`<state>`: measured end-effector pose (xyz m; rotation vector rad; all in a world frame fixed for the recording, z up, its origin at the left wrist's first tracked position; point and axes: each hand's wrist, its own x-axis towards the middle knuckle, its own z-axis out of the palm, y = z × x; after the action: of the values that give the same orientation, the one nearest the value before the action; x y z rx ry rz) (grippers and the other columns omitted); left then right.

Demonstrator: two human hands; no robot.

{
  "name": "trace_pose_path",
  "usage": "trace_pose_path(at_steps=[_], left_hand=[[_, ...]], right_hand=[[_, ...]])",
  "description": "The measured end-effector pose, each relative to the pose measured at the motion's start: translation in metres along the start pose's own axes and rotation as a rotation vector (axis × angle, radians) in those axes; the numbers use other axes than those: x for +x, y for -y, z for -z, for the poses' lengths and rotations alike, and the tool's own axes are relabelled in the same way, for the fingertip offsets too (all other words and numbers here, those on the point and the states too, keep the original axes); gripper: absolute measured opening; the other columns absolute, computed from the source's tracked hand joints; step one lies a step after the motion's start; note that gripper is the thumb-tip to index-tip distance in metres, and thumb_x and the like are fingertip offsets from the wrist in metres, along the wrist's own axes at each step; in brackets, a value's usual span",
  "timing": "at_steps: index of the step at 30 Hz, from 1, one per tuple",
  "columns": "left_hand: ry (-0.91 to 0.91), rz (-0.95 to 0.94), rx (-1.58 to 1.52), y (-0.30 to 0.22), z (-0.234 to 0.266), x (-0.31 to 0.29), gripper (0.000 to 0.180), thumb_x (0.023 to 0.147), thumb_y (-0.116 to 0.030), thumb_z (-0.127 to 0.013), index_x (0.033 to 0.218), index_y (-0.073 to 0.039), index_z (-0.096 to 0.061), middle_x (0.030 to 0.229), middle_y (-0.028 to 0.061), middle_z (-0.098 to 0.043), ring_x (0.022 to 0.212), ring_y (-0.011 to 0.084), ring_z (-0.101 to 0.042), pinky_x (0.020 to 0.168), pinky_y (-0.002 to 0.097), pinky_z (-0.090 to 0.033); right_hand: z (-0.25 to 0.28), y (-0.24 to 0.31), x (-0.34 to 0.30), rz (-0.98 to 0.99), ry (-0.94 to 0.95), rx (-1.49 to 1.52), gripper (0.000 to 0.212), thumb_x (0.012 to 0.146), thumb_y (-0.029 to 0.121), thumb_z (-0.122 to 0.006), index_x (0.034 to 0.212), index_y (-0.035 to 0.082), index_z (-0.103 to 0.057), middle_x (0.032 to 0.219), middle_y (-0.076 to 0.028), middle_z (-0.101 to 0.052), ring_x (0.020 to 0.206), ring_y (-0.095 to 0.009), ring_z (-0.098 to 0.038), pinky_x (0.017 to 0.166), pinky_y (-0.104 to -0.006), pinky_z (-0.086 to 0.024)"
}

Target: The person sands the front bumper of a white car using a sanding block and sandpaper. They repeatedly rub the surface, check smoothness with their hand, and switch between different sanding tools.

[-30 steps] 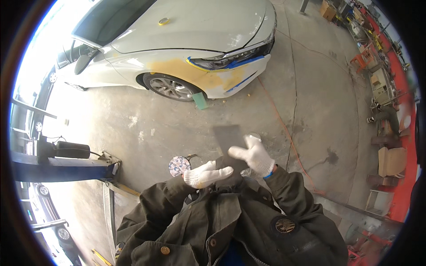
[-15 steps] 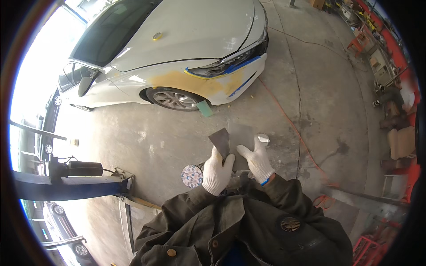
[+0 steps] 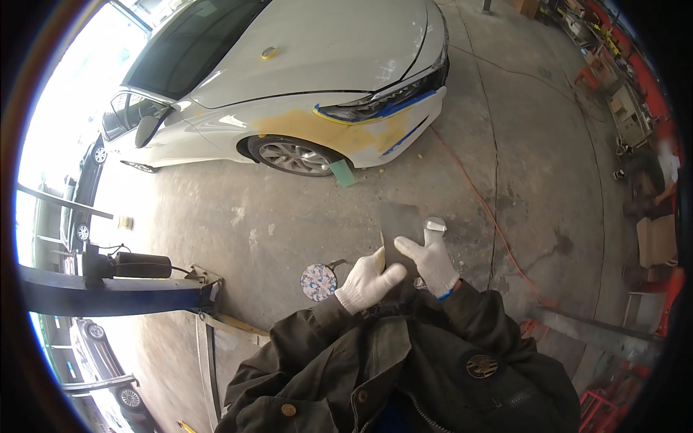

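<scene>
My right hand (image 3: 432, 262), in a white knit glove, grips a thin grey sheet that looks like sandpaper (image 3: 399, 220), thumb lying on its face. My left hand (image 3: 370, 280), gloved alike, closes on the sheet's left edge, fingertips partly hidden. Below the thumbs a darker part of the sheet, or a second piece, shows between the hands. A small silver round object (image 3: 434, 223) appears at my right fingertips; whether I hold it, I cannot tell. Beyond my hands stands a white car (image 3: 317, 58), its front fender (image 3: 296, 124) patched yellow-tan, with blue and yellow tape round the headlight (image 3: 382, 105).
A green sheet (image 3: 343, 174) leans at the front wheel (image 3: 292, 156). A round patterned stool top (image 3: 318, 282) is beside my left hand. A blue lift arm (image 3: 115, 297) reaches in from the left. An orange cord (image 3: 473, 187) crosses the floor. A person (image 3: 660, 173) is at the right edge.
My left hand has turned and come right, against the grey sheet. The dark rectangular piece standing up from it is no longer seen apart. The view has shifted slightly.
</scene>
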<state>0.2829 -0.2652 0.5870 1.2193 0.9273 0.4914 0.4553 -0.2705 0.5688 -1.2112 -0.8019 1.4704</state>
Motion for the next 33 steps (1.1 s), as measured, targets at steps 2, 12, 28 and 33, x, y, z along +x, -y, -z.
trace_pose_path(at_steps=[2, 12, 28, 33], left_hand=[[0.073, 0.056, -0.462, 0.002, 0.007, 0.003, 0.063, 0.107, -0.048, -0.041, 0.145, 0.002, -0.044, 0.135, 0.0073, -0.057, 0.122, 0.0133, -0.053, 0.104, 0.0298, -0.044], [-0.080, -0.049, -0.522, 0.029, 0.008, 0.028, 0.073, 0.089, -0.019, -0.078, 0.147, 0.005, -0.041, 0.136, 0.0124, -0.057, 0.119, 0.0178, -0.056, 0.102, 0.0322, -0.046], [-0.405, -0.051, 0.492, 0.019, -0.014, 0.007, 0.050, 0.095, -0.022, -0.061, 0.139, -0.004, -0.046, 0.096, 0.0316, -0.068, 0.091, 0.0477, -0.066, 0.078, 0.0500, -0.053], [-0.188, -0.006, 0.544, -0.010, 0.003, -0.005, 0.042, 0.094, -0.023, -0.060, 0.126, 0.004, -0.054, 0.093, 0.0308, -0.068, 0.090, 0.0465, -0.066, 0.077, 0.0480, -0.053]], right_hand=[[-0.004, 0.002, 0.001, -0.128, -0.064, 0.348, 0.019, 0.094, 0.015, -0.068, 0.107, 0.001, -0.063, 0.096, -0.007, -0.068, 0.085, -0.015, -0.066, 0.074, -0.0298, -0.054], [0.002, -0.020, 0.008, -0.353, -0.163, 0.921, 0.025, 0.099, 0.027, -0.063, 0.116, 0.008, -0.061, 0.104, -0.008, -0.067, 0.094, -0.021, -0.066, 0.081, -0.0379, -0.056], [-0.012, -0.029, -0.013, -0.065, -0.291, -0.013, 0.019, 0.091, 0.010, -0.065, 0.100, -0.005, -0.069, 0.094, -0.008, -0.070, 0.081, -0.014, -0.063, 0.072, -0.0302, -0.051], [-0.009, -0.028, -0.011, 0.044, -0.277, -0.100, 0.019, 0.090, 0.011, -0.067, 0.089, -0.008, -0.068, 0.083, -0.009, -0.071, 0.075, -0.012, -0.063, 0.067, -0.0296, -0.049]])
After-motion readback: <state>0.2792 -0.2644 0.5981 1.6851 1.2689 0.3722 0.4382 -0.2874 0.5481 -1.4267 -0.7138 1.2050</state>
